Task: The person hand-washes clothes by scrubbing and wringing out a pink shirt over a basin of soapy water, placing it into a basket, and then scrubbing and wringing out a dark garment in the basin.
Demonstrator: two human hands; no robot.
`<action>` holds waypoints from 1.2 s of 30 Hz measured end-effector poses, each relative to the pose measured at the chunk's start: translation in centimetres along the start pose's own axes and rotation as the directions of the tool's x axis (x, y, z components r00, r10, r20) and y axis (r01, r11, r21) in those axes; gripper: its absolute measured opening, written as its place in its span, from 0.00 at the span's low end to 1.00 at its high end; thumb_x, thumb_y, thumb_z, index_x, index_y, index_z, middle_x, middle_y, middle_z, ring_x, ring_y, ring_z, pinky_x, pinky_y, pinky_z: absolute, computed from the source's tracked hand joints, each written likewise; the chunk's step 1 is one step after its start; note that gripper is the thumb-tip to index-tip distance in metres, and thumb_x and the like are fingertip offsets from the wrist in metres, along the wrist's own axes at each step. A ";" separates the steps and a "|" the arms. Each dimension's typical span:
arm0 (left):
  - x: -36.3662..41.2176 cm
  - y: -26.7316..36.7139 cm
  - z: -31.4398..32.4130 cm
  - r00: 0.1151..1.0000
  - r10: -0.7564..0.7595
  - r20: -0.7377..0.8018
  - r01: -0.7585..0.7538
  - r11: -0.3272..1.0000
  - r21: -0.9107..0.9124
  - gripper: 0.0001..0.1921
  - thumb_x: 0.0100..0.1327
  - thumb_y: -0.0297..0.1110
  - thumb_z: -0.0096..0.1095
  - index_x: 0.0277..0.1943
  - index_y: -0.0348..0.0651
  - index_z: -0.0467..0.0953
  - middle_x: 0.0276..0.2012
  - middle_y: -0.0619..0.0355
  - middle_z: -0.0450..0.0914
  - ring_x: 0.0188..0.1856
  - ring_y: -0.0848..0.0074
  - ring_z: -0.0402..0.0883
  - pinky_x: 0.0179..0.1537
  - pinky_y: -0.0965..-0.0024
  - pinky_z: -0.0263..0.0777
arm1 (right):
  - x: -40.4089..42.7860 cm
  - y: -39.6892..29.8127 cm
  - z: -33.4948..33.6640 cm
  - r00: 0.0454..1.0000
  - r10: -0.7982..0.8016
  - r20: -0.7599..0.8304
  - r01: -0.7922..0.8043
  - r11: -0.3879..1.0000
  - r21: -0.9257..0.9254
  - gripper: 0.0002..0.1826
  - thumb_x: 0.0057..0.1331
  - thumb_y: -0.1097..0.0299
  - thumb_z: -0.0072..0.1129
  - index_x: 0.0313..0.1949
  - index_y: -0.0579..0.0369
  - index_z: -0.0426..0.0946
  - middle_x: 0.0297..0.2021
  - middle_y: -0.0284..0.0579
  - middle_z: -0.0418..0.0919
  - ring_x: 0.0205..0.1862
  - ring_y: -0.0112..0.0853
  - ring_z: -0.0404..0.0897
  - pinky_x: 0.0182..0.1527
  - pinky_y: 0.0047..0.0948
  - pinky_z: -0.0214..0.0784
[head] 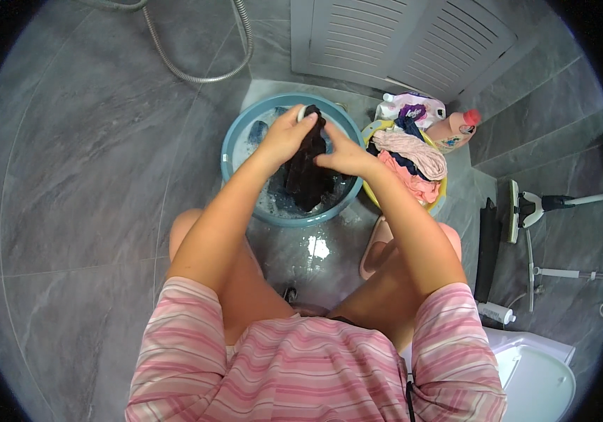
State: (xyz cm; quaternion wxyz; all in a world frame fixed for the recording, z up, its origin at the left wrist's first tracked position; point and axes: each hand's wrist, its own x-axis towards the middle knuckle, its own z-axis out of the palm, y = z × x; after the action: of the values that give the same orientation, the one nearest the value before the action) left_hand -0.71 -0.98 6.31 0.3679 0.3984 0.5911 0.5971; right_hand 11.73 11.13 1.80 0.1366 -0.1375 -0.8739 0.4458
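Observation:
Over a round blue plastic basin (228, 184) of sudsy water, my left hand (283, 136) grips the upper end of a wet black cloth (309, 179). A small white object (302, 113), perhaps a bar of soap or a brush, shows at its fingertips; the fingers hide most of it. My right hand (344, 153) holds the cloth's right side, thumb across the front. The cloth's lower end hangs down into the basin. Another piece of dark blue fabric (258, 132) lies in the foamy water at the basin's left.
Right of the basin, a yellow-rimmed tub (440, 203) holds pink and dark clothes (412, 153). Behind it are a detergent pouch (412, 109) and a pink bottle (453, 132) with a red cap. A shower hose (196, 79) hangs at upper left; a floor squeegee (531, 210) is at right.

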 end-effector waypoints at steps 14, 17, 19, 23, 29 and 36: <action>-0.1 0.4 -2.0 0.960 -0.233 -0.158 0.188 0.948 -0.258 0.16 0.65 0.38 0.51 0.50 0.36 0.69 0.43 0.57 0.75 0.44 0.77 0.74 0.47 0.74 0.66 | -1.8 3.9 -1.0 0.953 0.303 0.027 -0.273 0.892 -0.359 0.22 0.52 0.60 0.63 0.46 0.54 0.71 0.38 0.55 0.76 0.43 0.49 0.75 0.45 0.40 0.67; 0.6 -6.4 -7.1 0.875 -0.384 -0.295 0.480 0.773 0.415 0.29 0.56 0.39 0.62 0.56 0.33 0.63 0.47 0.45 0.73 0.49 0.64 0.73 0.52 0.68 0.63 | -0.8 6.8 0.1 0.959 0.268 -0.089 -0.278 0.952 -0.128 0.20 0.54 0.60 0.62 0.43 0.56 0.70 0.33 0.59 0.77 0.40 0.52 0.75 0.42 0.40 0.67; 1.3 -8.4 -7.2 0.830 -0.434 -0.351 0.557 0.607 0.567 0.28 0.54 0.32 0.62 0.57 0.33 0.61 0.47 0.41 0.73 0.48 0.62 0.74 0.50 0.68 0.65 | -0.2 7.2 0.6 0.941 0.323 -0.095 -0.333 0.936 -0.112 0.17 0.56 0.62 0.60 0.40 0.58 0.69 0.32 0.60 0.76 0.40 0.53 0.75 0.42 0.40 0.66; 4.3 -13.0 -5.3 0.820 -0.335 -0.464 0.551 0.679 0.485 0.26 0.48 0.24 0.51 0.55 0.34 0.63 0.49 0.36 0.71 0.54 0.51 0.70 0.55 0.62 0.62 | 1.3 10.4 2.8 0.857 0.437 -0.273 -0.476 0.875 -0.093 0.11 0.56 0.69 0.54 0.38 0.60 0.67 0.35 0.59 0.76 0.40 0.53 0.74 0.42 0.44 0.66; 4.3 -22.7 -6.0 0.956 -0.003 -0.293 0.258 0.481 0.838 0.24 0.50 0.24 0.50 0.53 0.35 0.66 0.45 0.41 0.73 0.48 0.51 0.71 0.54 0.61 0.62 | 3.3 13.2 9.3 0.917 0.229 -0.327 -0.313 0.921 -0.232 0.13 0.56 0.72 0.50 0.42 0.61 0.71 0.42 0.57 0.72 0.46 0.48 0.72 0.47 0.42 0.65; 2.0 -28.9 -4.5 0.988 -0.153 -0.007 0.010 0.020 1.000 0.37 0.57 0.51 0.56 0.66 0.46 0.53 0.65 0.51 0.53 0.67 0.58 0.49 0.63 0.54 0.48 | 3.0 17.6 15.3 0.904 0.390 0.177 -0.207 0.759 -0.617 0.37 0.61 0.62 0.51 0.66 0.53 0.45 0.67 0.44 0.46 0.69 0.38 0.45 0.67 0.36 0.41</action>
State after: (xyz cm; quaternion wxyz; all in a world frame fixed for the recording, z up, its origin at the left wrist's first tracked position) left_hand -6.54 -0.13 -22.44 0.0483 0.5372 0.8416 -0.0286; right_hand 5.46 10.78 -20.89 -0.1178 -0.2437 -0.9443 0.1869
